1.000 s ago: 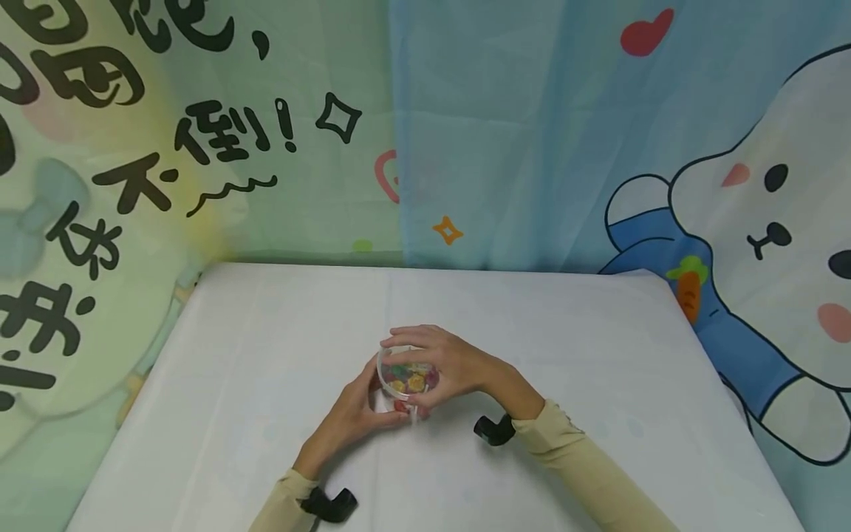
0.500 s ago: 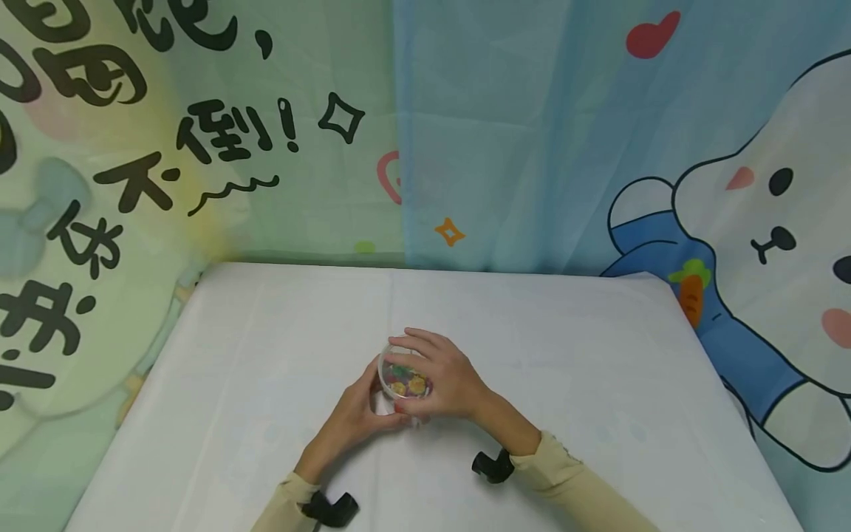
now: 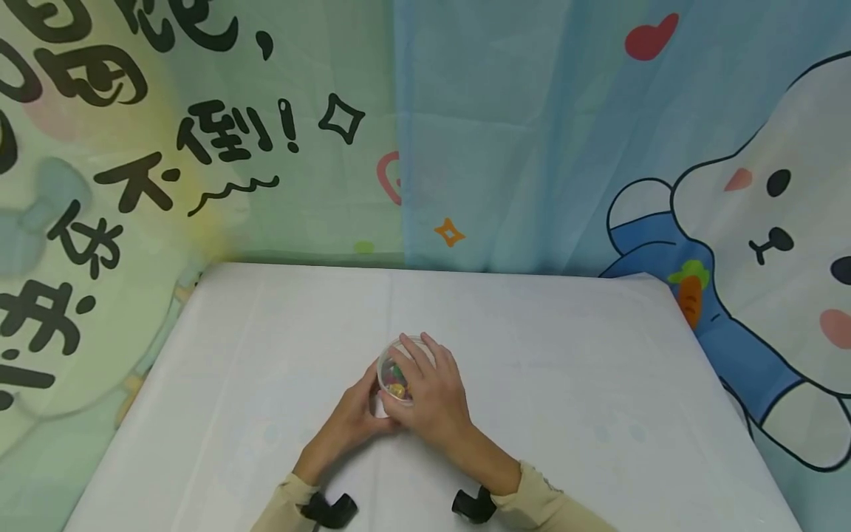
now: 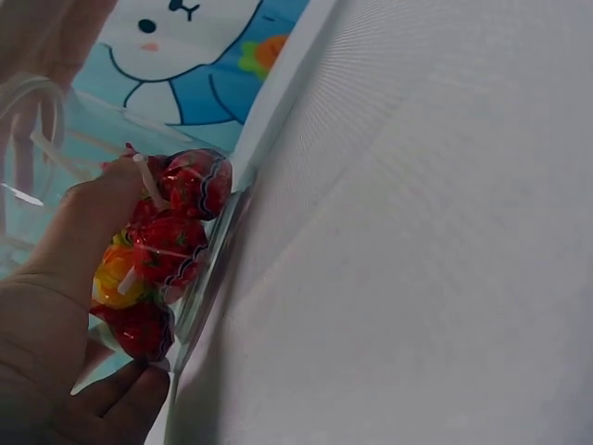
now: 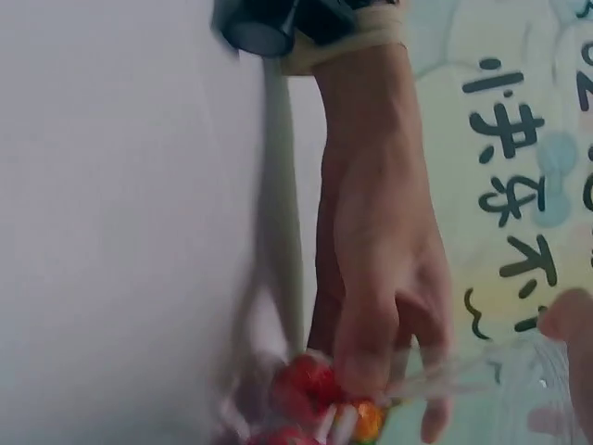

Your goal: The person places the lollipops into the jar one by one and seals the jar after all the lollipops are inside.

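A clear plastic jar (image 3: pixel 395 375) stands on the white table, with several wrapped lollipops (image 4: pixel 169 248) inside, red and yellow-orange, on white sticks. Low on the jar's left side, my left hand (image 3: pixel 354 420) grips it, thumb toward the front. My right hand (image 3: pixel 433 395) grips the jar's round top, its fingers spread over the far rim and thumb on the near side. Part of the top is hidden under these fingers, so I cannot tell whether a lid is on. In the right wrist view, red and orange lollipops (image 5: pixel 310 380) show through the wall.
A white cloth covers the table (image 3: pixel 565 355). Behind it hangs a printed curtain (image 3: pixel 492 133) with lettering and a cartoon rabbit. Black wrist cameras sit at the left cuff (image 3: pixel 330 510) and the right cuff (image 3: pixel 473 507).
My right hand has turned clockwise over the jar's top, its fingers swinging from pointing left to pointing away. My left hand and the jar have stayed in nearly the same place.
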`<state>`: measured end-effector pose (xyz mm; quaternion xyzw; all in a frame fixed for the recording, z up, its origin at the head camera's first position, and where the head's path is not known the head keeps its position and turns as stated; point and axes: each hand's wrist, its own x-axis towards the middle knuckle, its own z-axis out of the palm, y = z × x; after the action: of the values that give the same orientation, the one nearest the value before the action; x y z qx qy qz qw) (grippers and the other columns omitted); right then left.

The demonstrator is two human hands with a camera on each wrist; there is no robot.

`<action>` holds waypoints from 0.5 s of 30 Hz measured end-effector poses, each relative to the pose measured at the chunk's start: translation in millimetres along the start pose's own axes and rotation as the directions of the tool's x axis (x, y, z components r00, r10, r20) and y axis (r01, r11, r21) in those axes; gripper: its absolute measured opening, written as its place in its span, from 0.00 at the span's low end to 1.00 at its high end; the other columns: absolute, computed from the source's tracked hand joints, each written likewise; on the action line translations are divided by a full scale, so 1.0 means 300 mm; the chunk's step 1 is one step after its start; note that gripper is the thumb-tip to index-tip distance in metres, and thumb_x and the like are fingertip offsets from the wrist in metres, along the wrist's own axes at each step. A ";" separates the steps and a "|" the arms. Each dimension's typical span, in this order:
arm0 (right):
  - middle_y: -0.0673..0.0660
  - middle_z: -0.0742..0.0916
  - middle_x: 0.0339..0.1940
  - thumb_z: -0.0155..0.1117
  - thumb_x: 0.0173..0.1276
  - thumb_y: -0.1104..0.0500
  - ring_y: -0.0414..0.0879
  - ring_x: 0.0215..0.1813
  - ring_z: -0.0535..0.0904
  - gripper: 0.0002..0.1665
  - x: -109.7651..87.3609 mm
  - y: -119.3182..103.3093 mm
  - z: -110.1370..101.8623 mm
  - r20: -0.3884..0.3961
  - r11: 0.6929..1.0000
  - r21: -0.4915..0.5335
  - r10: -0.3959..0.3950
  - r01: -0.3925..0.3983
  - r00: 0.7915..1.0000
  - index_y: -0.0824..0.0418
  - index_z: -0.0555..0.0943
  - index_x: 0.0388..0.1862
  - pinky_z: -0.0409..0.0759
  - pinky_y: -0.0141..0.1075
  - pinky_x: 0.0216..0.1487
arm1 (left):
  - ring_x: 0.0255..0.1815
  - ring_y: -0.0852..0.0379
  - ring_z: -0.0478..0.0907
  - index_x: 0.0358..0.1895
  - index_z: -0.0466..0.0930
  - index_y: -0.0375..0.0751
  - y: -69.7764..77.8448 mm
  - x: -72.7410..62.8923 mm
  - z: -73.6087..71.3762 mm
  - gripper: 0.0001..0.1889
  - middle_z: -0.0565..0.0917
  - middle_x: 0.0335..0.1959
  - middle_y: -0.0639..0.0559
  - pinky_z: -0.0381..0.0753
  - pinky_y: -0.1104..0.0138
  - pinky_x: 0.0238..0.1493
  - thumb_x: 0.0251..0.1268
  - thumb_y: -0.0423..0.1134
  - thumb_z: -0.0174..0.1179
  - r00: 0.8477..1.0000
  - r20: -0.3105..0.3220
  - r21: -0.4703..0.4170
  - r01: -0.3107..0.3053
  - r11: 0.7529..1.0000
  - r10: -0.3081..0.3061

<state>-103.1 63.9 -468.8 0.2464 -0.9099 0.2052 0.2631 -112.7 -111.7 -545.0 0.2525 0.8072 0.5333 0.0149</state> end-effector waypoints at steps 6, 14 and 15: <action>0.55 0.75 0.69 0.72 0.53 0.38 0.56 0.72 0.67 0.40 0.028 0.110 -0.057 0.214 0.973 0.170 -0.193 0.158 0.958 0.50 0.75 0.63 0.72 0.54 0.66 | 0.67 0.49 0.74 0.78 0.46 0.48 0.000 0.007 -0.003 0.55 0.70 0.70 0.46 0.75 0.62 0.65 0.49 0.42 0.75 1.000 0.016 0.044 -0.009 0.999 0.008; 0.62 0.62 0.77 0.76 0.53 0.48 0.55 0.75 0.62 0.43 0.093 0.281 -0.052 0.373 0.809 0.558 -0.444 0.185 0.814 0.49 0.72 0.69 0.73 0.54 0.65 | 0.68 0.51 0.72 0.77 0.47 0.47 0.008 0.014 -0.002 0.56 0.71 0.69 0.50 0.72 0.58 0.67 0.47 0.45 0.76 0.999 0.022 0.040 0.032 0.999 -0.033; 0.63 0.62 0.76 0.76 0.54 0.48 0.56 0.74 0.63 0.43 0.091 0.284 -0.043 0.366 0.797 0.575 -0.452 0.185 0.813 0.50 0.71 0.69 0.74 0.54 0.63 | 0.69 0.51 0.71 0.77 0.46 0.47 0.009 0.015 0.001 0.56 0.70 0.69 0.50 0.72 0.57 0.67 0.47 0.44 0.76 0.999 0.032 0.035 0.037 0.999 -0.038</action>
<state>-165.8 129.0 -463.7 0.5054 -0.8002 0.3224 -0.0179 -115.4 -108.8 -541.9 0.2461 0.8206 0.5147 0.0339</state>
